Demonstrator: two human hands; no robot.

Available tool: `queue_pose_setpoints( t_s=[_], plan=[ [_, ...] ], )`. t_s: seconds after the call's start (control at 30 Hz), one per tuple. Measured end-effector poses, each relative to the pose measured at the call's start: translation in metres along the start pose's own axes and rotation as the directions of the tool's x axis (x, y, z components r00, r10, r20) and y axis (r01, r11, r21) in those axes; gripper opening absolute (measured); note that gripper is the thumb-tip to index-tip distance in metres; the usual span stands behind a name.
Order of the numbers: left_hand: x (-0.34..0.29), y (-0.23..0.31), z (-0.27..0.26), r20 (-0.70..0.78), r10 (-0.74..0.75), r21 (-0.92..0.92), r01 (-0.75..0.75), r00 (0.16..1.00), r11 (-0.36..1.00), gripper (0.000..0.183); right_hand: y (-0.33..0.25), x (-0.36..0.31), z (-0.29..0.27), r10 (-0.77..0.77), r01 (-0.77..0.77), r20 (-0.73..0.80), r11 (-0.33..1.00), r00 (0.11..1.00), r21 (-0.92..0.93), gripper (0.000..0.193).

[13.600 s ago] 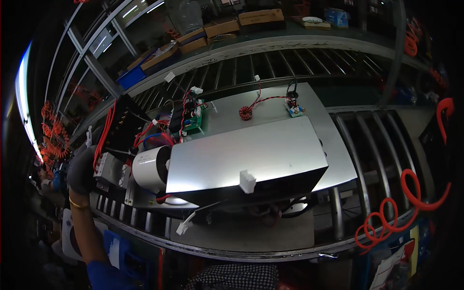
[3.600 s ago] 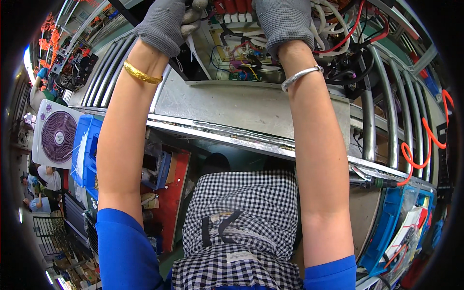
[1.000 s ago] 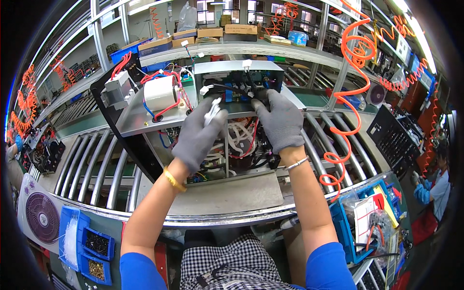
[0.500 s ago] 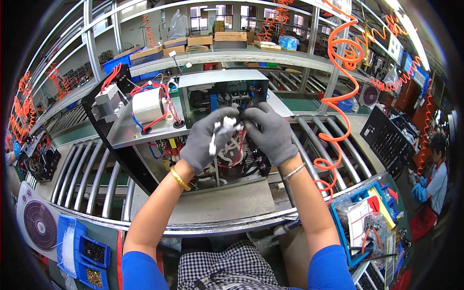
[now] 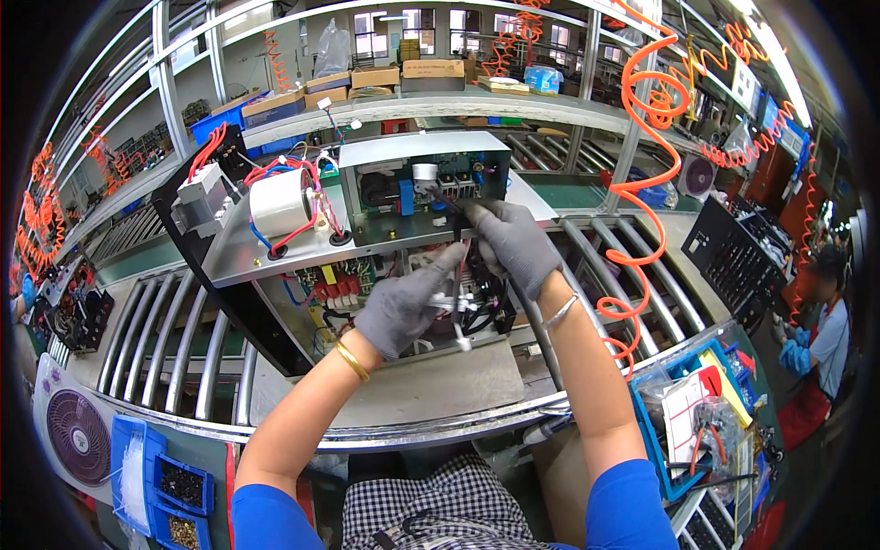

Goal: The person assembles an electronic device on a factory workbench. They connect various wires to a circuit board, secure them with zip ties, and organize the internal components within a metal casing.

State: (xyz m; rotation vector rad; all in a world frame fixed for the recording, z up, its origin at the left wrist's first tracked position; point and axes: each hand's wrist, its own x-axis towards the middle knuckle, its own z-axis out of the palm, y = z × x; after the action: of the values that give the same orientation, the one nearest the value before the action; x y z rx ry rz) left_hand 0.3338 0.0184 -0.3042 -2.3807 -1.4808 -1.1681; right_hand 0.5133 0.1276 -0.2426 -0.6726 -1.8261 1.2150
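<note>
An open electrical chassis with a metal shelf (image 5: 376,243) stands in front of me. My right hand (image 5: 518,249), in a grey glove, closes on dark wires (image 5: 449,203) at the front of the shelf's upper box. Lower and to the left, my gloved left hand (image 5: 401,310) has its thumb and forefinger together at a hanging wire harness. White plugs (image 5: 463,345) dangle from this harness beside the left fingers. The left hand's other fingers are curled and partly hidden. A larger white plug (image 5: 424,172) shows inside the upper box, above both hands.
A white cylinder (image 5: 280,203) with red and blue leads sits on the shelf's left. Roller conveyors (image 5: 165,335) flank the chassis. An orange coiled hose (image 5: 646,197) hangs at right. Blue parts bins (image 5: 183,486) stand lower left, a blue tool crate (image 5: 674,486) lower right. Another person (image 5: 825,321) is far right.
My left hand has come down from the upper box, and the white plugs it bunched now hang lower. My right hand stays near the box front. The larger white plug in the box is now visible.
</note>
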Motion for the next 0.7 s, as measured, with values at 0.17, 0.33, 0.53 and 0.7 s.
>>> queue_pose_setpoints(
  t_s=[0.17,0.33,0.53,0.7],
  plan=[
    [0.004,0.0,-0.028,-0.401,0.006,-0.146,-0.071,0.916,0.987,0.037,-0.01,0.001,0.001,0.021,-0.024,-0.035,0.993,0.999,-0.112,0.037],
    [0.026,0.002,-0.042,-0.252,-0.268,-0.301,0.188,0.93,0.935,0.029,-0.026,-0.001,-0.006,0.139,-0.136,0.094,0.99,0.986,-0.041,0.031],
    [0.049,0.004,-0.036,-0.098,-0.336,-0.041,0.334,0.937,0.942,0.031,-0.029,-0.003,-0.003,0.088,-0.069,0.131,0.987,0.988,-0.146,0.033],
    [0.061,0.008,-0.03,-0.055,-0.27,0.181,0.275,0.961,0.944,0.031,-0.018,-0.004,-0.009,-0.041,0.064,0.151,0.986,0.988,-0.155,0.032]
  ],
)
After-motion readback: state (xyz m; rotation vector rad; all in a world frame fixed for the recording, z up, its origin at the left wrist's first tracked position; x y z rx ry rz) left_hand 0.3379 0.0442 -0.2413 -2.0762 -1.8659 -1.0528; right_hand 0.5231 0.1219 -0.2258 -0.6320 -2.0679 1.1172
